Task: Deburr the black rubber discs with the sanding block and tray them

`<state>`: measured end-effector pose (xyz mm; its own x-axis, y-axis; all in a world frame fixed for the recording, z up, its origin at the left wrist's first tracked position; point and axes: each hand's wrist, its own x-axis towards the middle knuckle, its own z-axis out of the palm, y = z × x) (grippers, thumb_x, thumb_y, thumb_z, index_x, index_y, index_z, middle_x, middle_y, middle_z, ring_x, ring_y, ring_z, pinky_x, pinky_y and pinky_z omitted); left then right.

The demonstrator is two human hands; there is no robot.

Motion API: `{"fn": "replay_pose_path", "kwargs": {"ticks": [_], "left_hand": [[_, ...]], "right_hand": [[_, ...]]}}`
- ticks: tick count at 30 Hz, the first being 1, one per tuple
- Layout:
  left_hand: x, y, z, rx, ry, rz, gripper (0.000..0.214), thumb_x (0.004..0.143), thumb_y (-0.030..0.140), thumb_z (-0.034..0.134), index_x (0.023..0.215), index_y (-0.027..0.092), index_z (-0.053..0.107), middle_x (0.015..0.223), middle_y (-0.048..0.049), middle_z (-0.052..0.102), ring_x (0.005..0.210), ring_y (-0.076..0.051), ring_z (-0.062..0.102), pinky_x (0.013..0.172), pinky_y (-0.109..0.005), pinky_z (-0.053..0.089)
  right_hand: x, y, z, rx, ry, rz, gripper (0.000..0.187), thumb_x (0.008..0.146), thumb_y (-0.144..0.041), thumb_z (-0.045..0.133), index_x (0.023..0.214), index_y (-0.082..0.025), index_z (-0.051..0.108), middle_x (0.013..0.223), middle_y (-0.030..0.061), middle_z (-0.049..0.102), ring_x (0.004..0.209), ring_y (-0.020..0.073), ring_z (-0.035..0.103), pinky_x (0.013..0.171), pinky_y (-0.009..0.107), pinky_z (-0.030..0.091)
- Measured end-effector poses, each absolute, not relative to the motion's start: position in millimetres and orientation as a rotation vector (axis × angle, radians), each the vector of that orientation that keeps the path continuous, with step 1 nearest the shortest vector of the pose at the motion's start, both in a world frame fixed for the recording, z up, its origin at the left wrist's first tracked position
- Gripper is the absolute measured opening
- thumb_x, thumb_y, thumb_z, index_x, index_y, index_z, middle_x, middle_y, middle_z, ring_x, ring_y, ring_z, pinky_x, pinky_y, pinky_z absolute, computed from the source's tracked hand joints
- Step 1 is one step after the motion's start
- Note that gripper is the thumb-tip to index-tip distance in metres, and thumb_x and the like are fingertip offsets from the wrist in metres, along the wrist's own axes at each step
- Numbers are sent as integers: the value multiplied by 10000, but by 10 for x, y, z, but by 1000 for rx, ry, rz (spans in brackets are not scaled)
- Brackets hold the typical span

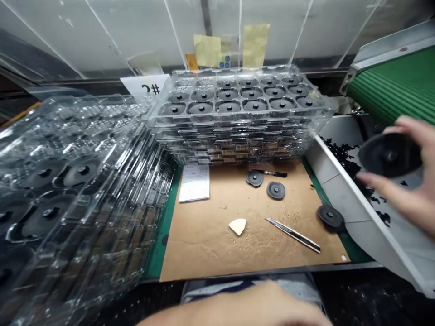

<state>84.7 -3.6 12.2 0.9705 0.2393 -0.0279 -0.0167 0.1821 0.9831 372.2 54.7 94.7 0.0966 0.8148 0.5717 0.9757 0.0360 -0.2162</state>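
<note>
My right hand [408,181] is at the right edge, its fingers wrapped round a black round disc [389,155] held over the white chute [340,181]. Along the bottom edge lies my left hand or forearm [244,308]; its fingers are out of sight. On the brown cardboard mat [210,240] lie three loose black discs: one [254,178] beside another [276,190] near the stacked trays, and a third [331,216] at the mat's right edge. A slim knife blade [292,234] and a cream wedge-shaped piece [238,225] lie on the mat.
A stack of clear plastic trays [238,127] filled with black discs stands at the back. Another tilted stack of clear trays [68,190] fills the left. A green ribbed conveyor [397,86] is at the upper right. A white paper slip [194,182] and a black pen [272,173] lie by the stack.
</note>
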Motion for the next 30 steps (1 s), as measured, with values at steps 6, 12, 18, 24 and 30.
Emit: {"fn": "replay_pose_path", "kwargs": {"ticks": [6,12,18,24,30], "left_hand": [[785,86,-269,650,546,507,769,742,410,674,1381,366,247,1390,-119,360,1125,-250,534,905,-399,440],[812,110,-260,333,635,656,718,680,315,749,1306,357,401,1376,-103,409,1078,-268,571,819,-342,491],[747,223,-262,247,621,746,661,730,297,710,1308,298,389,1292,-135,513,1106,-330,572,937,-465,441],[565,268,-290,131,685,891,566,799,297,638,1307,288,389,1310,-138,517,1158,-323,543,1010,-484,382],[333,216,-345,92,731,1036,519,798,343,633,1275,289,435,1333,-120,511,1156,-306,549,985,-390,418]], "right_hand": [[2885,-111,150,-1604,-1996,928,732,769,-422,649,1394,-312,282,1382,53,436,1270,245,423,1042,398,404],[2471,-71,-101,-1497,-1789,1214,790,693,-448,722,1362,-323,321,1485,56,240,1350,255,293,1093,402,325],[3024,386,-133,-1857,-1905,972,644,838,-464,532,1411,-304,284,1372,82,421,1101,238,544,928,403,475],[3600,816,-813,-2365,-1771,128,476,879,-289,374,1262,-36,503,1266,254,485,1158,372,465,956,548,377],[3510,624,-964,-2283,-1816,36,392,878,-239,340,1131,-119,615,1137,151,620,1068,315,530,915,449,436]]}}
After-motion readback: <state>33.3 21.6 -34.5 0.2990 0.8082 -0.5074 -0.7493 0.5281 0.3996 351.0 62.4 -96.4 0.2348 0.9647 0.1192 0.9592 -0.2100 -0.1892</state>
